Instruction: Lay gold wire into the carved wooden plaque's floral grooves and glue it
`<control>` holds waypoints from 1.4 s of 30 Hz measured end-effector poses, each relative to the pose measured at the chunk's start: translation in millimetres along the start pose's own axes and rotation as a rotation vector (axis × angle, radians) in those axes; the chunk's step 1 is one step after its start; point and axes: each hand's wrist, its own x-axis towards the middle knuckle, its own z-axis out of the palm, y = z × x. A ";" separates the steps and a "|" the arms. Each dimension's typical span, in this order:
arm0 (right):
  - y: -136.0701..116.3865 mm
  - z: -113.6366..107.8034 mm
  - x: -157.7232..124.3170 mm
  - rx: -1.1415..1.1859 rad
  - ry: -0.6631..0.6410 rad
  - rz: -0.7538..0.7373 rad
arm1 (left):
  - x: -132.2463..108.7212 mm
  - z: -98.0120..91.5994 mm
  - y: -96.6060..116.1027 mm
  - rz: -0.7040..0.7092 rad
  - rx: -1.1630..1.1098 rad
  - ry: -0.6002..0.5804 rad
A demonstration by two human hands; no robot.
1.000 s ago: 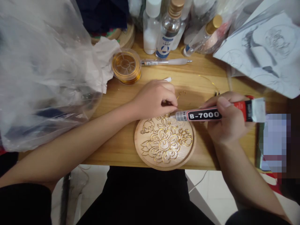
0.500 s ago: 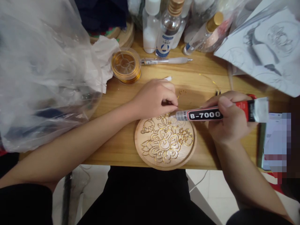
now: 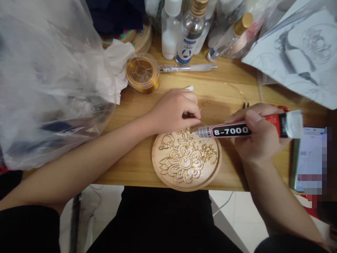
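Note:
My right hand (image 3: 259, 131) is wrapped round a tube of B-7000 glue (image 3: 231, 131), held almost level with its nozzle pointing left. The nozzle tip is at the upper part of a round wooden plaque (image 3: 156, 165), which bears a gold wire flower design (image 3: 186, 162). My left hand (image 3: 177, 110) rests at the plaque's top edge, thumb and fingers pinched close to the nozzle. A short bit of gold wire shows by its fingertips; what the pinch holds is hidden. Just beyond lies a small curled piece of gold wire (image 3: 206, 103).
A spool of gold wire (image 3: 143, 74), a pen (image 3: 188, 68) and several bottles (image 3: 187, 42) stand or lie at the back. Plastic bags (image 3: 52, 88) fill the left side. Printed sheets (image 3: 297, 59) are at upper right, a phone (image 3: 308, 158) at right. Red-handled pliers (image 3: 246, 105) lie partly behind my right hand.
The glue nozzle has shifted very slightly left and down over the plaque. My left hand keeps its pinch in the same place.

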 end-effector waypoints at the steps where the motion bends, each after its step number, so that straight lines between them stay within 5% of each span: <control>1: 0.1 -0.3 -0.1 -0.006 -0.001 0.001 | 0.1 0.0 0.1 -0.003 0.001 -0.003; 42: 5.6 -5.3 -4.0 0.055 -0.041 0.073 | -0.9 1.0 -1.7 0.039 -0.027 0.034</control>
